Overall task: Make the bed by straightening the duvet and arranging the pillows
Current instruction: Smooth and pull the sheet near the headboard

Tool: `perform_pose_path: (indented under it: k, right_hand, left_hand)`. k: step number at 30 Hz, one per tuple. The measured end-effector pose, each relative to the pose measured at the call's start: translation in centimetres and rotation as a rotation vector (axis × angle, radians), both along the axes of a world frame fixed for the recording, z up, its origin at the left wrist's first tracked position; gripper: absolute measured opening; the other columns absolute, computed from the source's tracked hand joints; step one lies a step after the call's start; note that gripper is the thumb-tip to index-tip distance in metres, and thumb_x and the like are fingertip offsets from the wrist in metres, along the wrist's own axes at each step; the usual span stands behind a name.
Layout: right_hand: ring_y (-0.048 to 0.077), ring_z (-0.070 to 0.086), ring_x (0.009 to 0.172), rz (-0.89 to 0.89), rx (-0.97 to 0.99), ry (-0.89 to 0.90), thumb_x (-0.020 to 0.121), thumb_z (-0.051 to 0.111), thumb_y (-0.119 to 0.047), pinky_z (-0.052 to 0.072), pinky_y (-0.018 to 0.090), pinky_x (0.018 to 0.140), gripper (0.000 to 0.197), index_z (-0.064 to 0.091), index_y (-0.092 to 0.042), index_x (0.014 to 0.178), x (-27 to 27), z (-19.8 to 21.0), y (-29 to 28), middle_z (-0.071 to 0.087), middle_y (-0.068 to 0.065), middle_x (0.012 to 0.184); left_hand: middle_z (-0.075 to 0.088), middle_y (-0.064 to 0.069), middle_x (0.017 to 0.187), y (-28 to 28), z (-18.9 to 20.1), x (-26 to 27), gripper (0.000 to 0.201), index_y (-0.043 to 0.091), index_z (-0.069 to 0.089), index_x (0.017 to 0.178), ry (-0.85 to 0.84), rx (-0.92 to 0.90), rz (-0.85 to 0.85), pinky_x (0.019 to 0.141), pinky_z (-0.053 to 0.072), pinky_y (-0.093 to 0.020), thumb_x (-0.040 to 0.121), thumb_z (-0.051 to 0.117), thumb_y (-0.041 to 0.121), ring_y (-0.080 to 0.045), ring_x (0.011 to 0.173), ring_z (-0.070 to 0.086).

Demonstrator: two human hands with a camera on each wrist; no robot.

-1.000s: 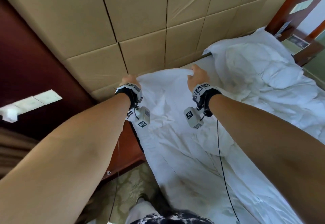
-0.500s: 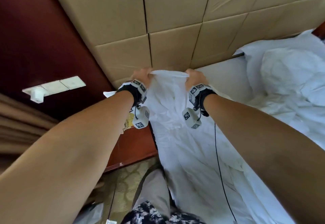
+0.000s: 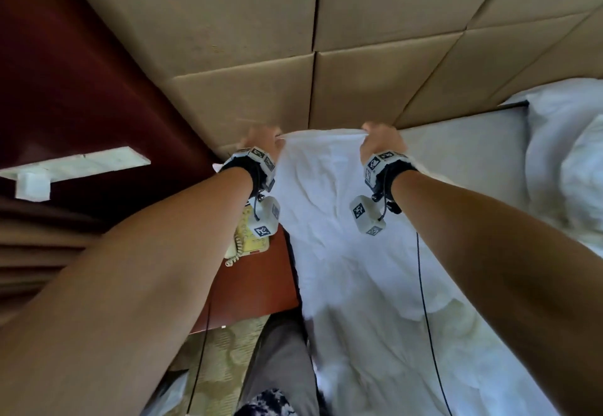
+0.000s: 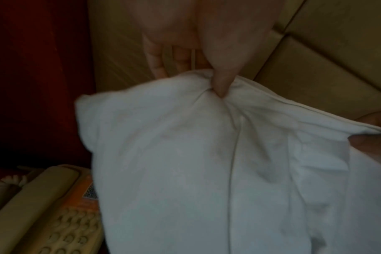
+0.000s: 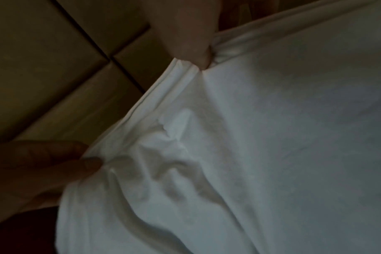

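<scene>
**Duvet edge lifted up against the headboard**

Since a second ago both hands have risen from the mattress and drawn closer together, and the white duvet (image 3: 329,220) now hangs taut between them in front of the padded headboard (image 3: 359,83); my view has swung left, so the nightstand shows.

Far left I see a white fitting (image 3: 75,167) on the dark red wall panel (image 3: 81,73). Below it the nightstand (image 3: 257,285) carries a beige telephone (image 4: 39,206) with a coiled cord, just beside the hanging cloth. My left hand (image 3: 261,140) pinches the duvet's top edge: in the left wrist view the thumb presses the hem against the fingers (image 4: 157,63) behind it. The duvet drops from that edge down over the bed (image 3: 463,167) toward my legs. My right hand (image 3: 381,141) grips the same hem further along, thumb on top and fingers (image 5: 54,165) curled under the bunched fabric. At far right a crumpled white pillow (image 3: 574,171) lies at the head of the bed, well apart from both hands.
</scene>
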State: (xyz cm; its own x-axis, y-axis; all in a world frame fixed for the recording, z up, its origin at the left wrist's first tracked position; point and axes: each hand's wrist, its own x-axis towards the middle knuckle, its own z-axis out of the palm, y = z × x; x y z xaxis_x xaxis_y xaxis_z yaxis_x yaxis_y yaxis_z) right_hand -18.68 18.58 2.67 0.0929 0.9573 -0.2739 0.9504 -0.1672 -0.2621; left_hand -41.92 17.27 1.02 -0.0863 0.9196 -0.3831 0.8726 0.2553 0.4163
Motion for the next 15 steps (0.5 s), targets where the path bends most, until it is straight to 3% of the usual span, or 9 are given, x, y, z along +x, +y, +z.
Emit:
perform_pose_path:
  k: [2,4,7,10,12,15]
  right_hand:
    - [0.03,0.057,0.108,0.003,-0.01,-0.022,0.09,0.044,-0.004,0.044,0.037,0.089,0.043,0.061,-0.028,0.122,-0.4,-1.6,2.6,0.065,0.011,0.113]
    - [0.029,0.053,0.116,0.038,-0.035,-0.059,0.093,0.044,-0.008,0.037,0.043,0.1,0.045,0.058,-0.033,0.128,-0.9,-3.1,5.0,0.064,0.009,0.118]
    - [0.027,0.045,0.124,0.087,-0.085,-0.112,0.094,0.045,-0.01,0.031,0.047,0.104,0.045,0.055,-0.034,0.131,-1.5,-5.3,7.8,0.062,0.007,0.12]
    - [0.029,0.047,0.124,0.042,-0.103,-0.092,0.094,0.047,-0.006,0.047,0.041,0.093,0.045,0.054,-0.027,0.133,-1.8,-7.6,8.8,0.059,0.009,0.125]
    - [0.028,0.037,0.133,0.03,-0.129,-0.05,0.092,0.05,-0.007,0.048,0.044,0.095,0.049,0.046,-0.024,0.138,-2.1,-9.8,8.4,0.044,0.008,0.14]
    - [0.025,0.004,0.147,0.109,-0.268,-0.003,0.094,0.052,-0.026,0.031,0.061,0.107,0.064,0.021,-0.034,0.149,-2.6,-13.0,6.8,0.005,-0.003,0.159]
  left_hand:
    - [0.064,-0.011,0.087,1.9,-2.7,-0.5,0.015,0.022,0.058,0.086,-0.008,-0.028,0.043,0.075,0.056,-0.043,0.095,0.048,0.028,-0.033,0.085,0.065]
    - [0.064,-0.012,0.09,3.5,-5.0,-0.8,0.014,0.024,0.057,0.086,0.004,-0.07,0.099,0.077,0.056,-0.046,0.095,0.048,0.03,-0.036,0.087,0.065]
    - [0.063,-0.015,0.11,5.4,-7.7,-1.2,0.024,0.015,0.061,0.111,-0.021,-0.126,0.201,0.09,0.052,-0.047,0.095,0.052,0.031,-0.036,0.103,0.061]
    - [0.047,-0.015,0.14,5.6,-10.6,-1.6,0.056,0.014,0.042,0.14,-0.028,-0.282,0.332,0.104,0.041,-0.047,0.092,0.058,0.038,-0.037,0.129,0.046]
    - [0.039,-0.018,0.146,5.0,-12.8,-1.8,0.07,0.01,0.03,0.146,-0.048,-0.348,0.433,0.106,0.037,-0.045,0.09,0.062,0.038,-0.037,0.132,0.041]
    - [0.041,-0.021,0.144,3.1,-16.5,-1.2,0.077,0.005,0.028,0.146,-0.136,-0.424,0.525,0.108,0.038,-0.045,0.087,0.066,0.036,-0.038,0.13,0.044]
